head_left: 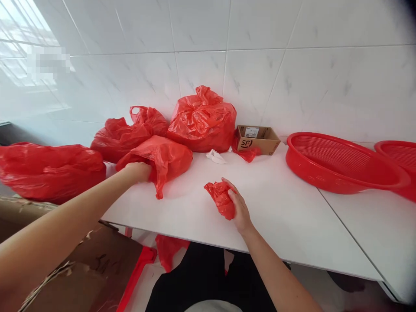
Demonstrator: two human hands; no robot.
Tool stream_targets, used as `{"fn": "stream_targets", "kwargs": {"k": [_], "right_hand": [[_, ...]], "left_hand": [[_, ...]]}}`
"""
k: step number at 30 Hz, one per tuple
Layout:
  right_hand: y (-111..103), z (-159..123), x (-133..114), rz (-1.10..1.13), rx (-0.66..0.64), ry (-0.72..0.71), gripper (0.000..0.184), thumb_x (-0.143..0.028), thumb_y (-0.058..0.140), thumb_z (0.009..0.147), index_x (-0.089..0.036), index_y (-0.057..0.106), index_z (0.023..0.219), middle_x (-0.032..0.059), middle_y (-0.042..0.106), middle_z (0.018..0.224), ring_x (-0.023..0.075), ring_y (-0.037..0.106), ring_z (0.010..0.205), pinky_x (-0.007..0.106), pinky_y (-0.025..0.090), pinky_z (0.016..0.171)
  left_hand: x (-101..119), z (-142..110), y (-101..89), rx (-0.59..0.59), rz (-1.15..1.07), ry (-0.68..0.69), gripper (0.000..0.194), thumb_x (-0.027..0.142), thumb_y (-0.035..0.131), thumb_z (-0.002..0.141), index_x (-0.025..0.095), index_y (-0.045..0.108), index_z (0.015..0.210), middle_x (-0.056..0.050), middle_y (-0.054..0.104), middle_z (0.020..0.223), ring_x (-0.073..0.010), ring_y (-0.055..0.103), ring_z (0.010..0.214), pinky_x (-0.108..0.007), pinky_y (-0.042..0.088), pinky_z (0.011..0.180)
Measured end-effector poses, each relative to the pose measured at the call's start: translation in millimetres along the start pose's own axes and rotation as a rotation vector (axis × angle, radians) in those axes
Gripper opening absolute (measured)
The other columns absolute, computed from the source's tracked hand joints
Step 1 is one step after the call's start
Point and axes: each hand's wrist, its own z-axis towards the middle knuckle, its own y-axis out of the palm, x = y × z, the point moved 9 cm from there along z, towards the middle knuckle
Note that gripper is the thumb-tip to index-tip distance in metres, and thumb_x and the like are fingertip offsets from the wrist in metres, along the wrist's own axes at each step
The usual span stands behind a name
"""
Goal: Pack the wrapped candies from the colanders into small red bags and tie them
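- A crumpled red plastic bundle (221,200) sits in a person's right hand (239,209), raised over the front half of a white table (279,225), fingers and thumb curled around it.
- The left hand (139,172) reaches into the mouth of a slumped red bag (177,158) on the table; its fingers are hidden inside, and whether they grip anything cannot be told.
- Beyond the bundle lies a white scrap (216,157), near a small carton (258,145) marked "SF".
- Behind the slumped bag, a bulging, gathered-top red sack (203,123) stands near a tiled wall (256,86).
- More red plastic bags (113,138) crowd the left side.
- At right, a wide red basket (341,167) sits beside a second basket (403,156), partly out of frame.
- A large cardboard box (120,255) stands below the table's left end.
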Motion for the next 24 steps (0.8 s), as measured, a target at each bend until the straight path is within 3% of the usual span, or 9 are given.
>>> {"fn": "stream_targets", "kwargs": {"k": [2,4,6,9,10,12,14,17,24], "right_hand": [[-11.5,0.2,-4.1,0.070,0.050,-0.008,0.048,-0.050,0.049,0.095,-0.029,0.054,0.138,0.0022,0.056,0.141,0.0219,0.052,0.128,0.042,0.040,0.110],[-17.1,0.1,-8.1,0.121,0.074,-0.007,0.048,-0.049,0.048,0.096,-0.030,0.051,0.140,0.0006,0.056,0.141,0.0204,0.052,0.127,0.040,0.042,0.108],[-14.8,-0.4,-13.2,0.169,0.064,-0.014,0.049,-0.048,0.047,0.096,-0.031,0.049,0.141,0.0000,0.057,0.139,0.0199,0.054,0.125,0.039,0.045,0.105],[-6.8,-3.1,-19.4,0.251,0.043,-0.020,0.049,-0.049,0.046,0.095,-0.034,0.048,0.141,-0.0001,0.058,0.139,0.0213,0.055,0.125,0.041,0.048,0.102],[-6.2,-4.8,-20.5,0.272,0.044,-0.020,0.049,-0.049,0.045,0.095,-0.035,0.048,0.142,-0.0002,0.057,0.140,0.0218,0.054,0.127,0.042,0.048,0.102],[-13.3,-9.2,-21.8,0.291,0.071,-0.029,0.049,-0.050,0.045,0.095,-0.036,0.047,0.142,-0.0001,0.055,0.143,0.0223,0.052,0.129,0.043,0.048,0.102],[-31.2,-14.6,-23.0,0.279,0.117,-0.054,0.049,-0.051,0.045,0.095,-0.034,0.049,0.142,0.0023,0.055,0.142,0.0235,0.054,0.128,0.045,0.049,0.101],[-74.3,-24.5,-27.0,0.246,0.249,-0.100,0.050,-0.051,0.047,0.094,-0.028,0.054,0.137,0.0075,0.061,0.135,0.0269,0.060,0.120,0.049,0.050,0.098],[-126.1,-32.4,-37.0,0.235,0.440,-0.130,0.046,-0.051,0.044,0.095,-0.026,0.058,0.130,0.0092,0.066,0.126,0.0271,0.061,0.119,0.051,0.050,0.098]], "left_hand": [[18.3,-0.7,-9.6,-0.142,0.172,-0.077,0.020,0.032,0.070,0.085,0.013,0.064,0.078,-0.001,0.063,0.075,-0.0187,0.064,0.080,-0.043,0.053,0.081],[47.5,-6.6,-23.4,-0.237,0.304,-0.102,0.031,0.021,0.082,0.066,0.015,0.056,0.052,0.000,0.051,0.052,-0.0302,0.063,0.086,-0.061,0.043,0.090],[88.7,-14.4,-25.9,-0.294,0.335,-0.051,0.038,0.026,0.080,0.067,0.016,0.051,0.043,-0.003,0.049,0.050,-0.0405,0.059,0.098,-0.071,0.031,0.094],[155.2,-29.8,12.1,-0.411,0.164,0.106,0.023,0.039,0.082,0.060,0.023,0.071,0.071,-0.005,0.069,0.083,-0.0386,0.056,0.109,-0.062,0.029,0.101],[171.9,-35.4,33.0,-0.457,0.077,0.145,0.036,0.037,0.086,0.052,0.026,0.073,0.084,-0.004,0.071,0.093,-0.0366,0.057,0.110,-0.057,0.032,0.102],[191.9,-46.8,78.4,-0.559,-0.119,0.184,0.041,0.035,0.089,0.045,0.025,0.074,0.082,-0.003,0.073,0.087,-0.0323,0.064,0.096,-0.047,0.043,0.094],[195.2,-56.3,114.7,-0.600,-0.352,0.187,0.023,0.041,0.080,0.061,0.021,0.072,0.068,-0.004,0.071,0.075,-0.0263,0.066,0.081,-0.038,0.050,0.082],[170.3,-65.9,140.8,-0.480,-0.715,0.107,0.038,0.054,0.057,0.083,0.019,0.070,0.074,-0.006,0.071,0.081,-0.0221,0.066,0.078,-0.035,0.053,0.075],[100.3,-90.8,152.5,-0.148,-1.280,-0.169,0.037,0.053,0.070,0.076,0.017,0.061,0.071,0.001,0.056,0.069,-0.0129,0.060,0.072,-0.030,0.056,0.079]]}}
